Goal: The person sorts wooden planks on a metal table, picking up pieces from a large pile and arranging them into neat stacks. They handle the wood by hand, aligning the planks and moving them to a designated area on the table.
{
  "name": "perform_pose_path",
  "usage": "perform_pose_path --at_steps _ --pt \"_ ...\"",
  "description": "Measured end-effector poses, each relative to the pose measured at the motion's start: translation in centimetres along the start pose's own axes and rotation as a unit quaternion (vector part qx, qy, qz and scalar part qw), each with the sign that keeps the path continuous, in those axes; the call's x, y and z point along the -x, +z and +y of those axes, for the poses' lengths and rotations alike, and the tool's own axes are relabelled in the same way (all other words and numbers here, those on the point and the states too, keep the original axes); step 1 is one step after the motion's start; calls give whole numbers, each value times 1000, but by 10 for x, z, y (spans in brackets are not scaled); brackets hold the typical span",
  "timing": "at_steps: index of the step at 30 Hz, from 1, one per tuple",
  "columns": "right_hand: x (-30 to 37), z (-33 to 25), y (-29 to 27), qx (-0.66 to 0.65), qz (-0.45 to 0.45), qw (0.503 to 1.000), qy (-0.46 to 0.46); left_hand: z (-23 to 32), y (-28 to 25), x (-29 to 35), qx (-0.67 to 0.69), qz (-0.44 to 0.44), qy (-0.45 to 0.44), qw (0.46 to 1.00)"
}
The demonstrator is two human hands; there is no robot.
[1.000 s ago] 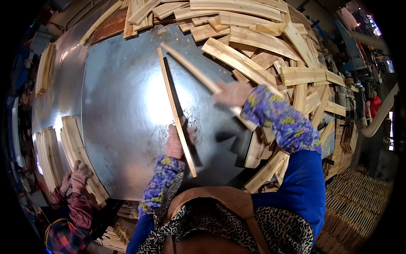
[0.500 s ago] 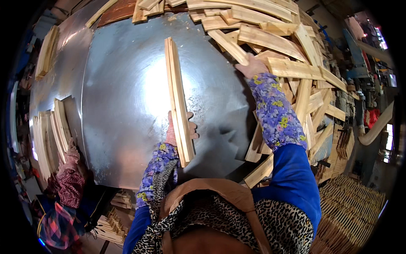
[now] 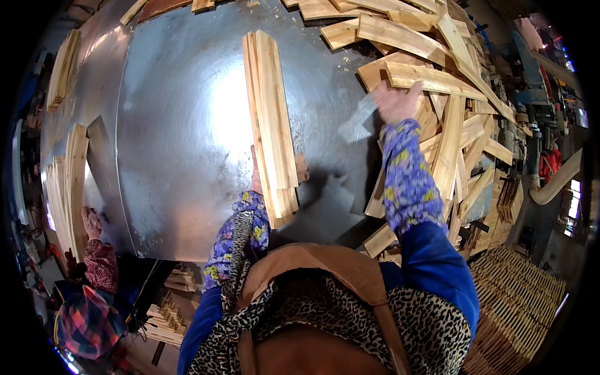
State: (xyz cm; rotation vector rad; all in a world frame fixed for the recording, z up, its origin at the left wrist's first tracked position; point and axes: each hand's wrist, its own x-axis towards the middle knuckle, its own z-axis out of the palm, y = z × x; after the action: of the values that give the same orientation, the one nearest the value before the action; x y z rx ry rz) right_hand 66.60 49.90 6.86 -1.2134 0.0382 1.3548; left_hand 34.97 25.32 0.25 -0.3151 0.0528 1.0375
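My left hand (image 3: 302,167) is closed around a small bundle of wooden slats (image 3: 273,112), held lengthwise above the metal table. Its fingers show at the bundle's right side, while the palm is hidden underneath. My right hand (image 3: 398,104) is at the left edge of a heap of loose wooden boards. Its fingers are spread apart close to the end of one pale board (image 3: 431,80); whether they touch it I cannot tell. Both forearms wear purple flowered sleeve covers.
The shiny metal table (image 3: 181,125) spreads out before me. Jumbled boards (image 3: 453,134) cover its right side and far edge. At left, a co-worker's hand (image 3: 92,223) is beside upright slats (image 3: 75,181); another bundle (image 3: 62,69) lies beyond. Stacked slats (image 3: 519,300) stand at lower right.
The board my right hand gripped now lies with the slats in my left hand, making the bundle wider. My right hand has let go and is at another board. The co-worker's slats have shifted left.
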Motion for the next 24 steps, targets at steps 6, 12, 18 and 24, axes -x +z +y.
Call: perform_pose_path --at_steps 6,12,18,24 --pt "-93 -39 -28 204 -48 931 -298 13 -9 5 -153 135 3 979" --pt "119 99 -71 401 -54 892 -201 41 -17 47 -277 171 6 945" --pt "235 179 -153 479 -435 759 -72 -1 -39 57 -214 281 17 935" --pt "15 53 -4 112 -5 991 -76 -3 -66 78 -122 209 21 970"
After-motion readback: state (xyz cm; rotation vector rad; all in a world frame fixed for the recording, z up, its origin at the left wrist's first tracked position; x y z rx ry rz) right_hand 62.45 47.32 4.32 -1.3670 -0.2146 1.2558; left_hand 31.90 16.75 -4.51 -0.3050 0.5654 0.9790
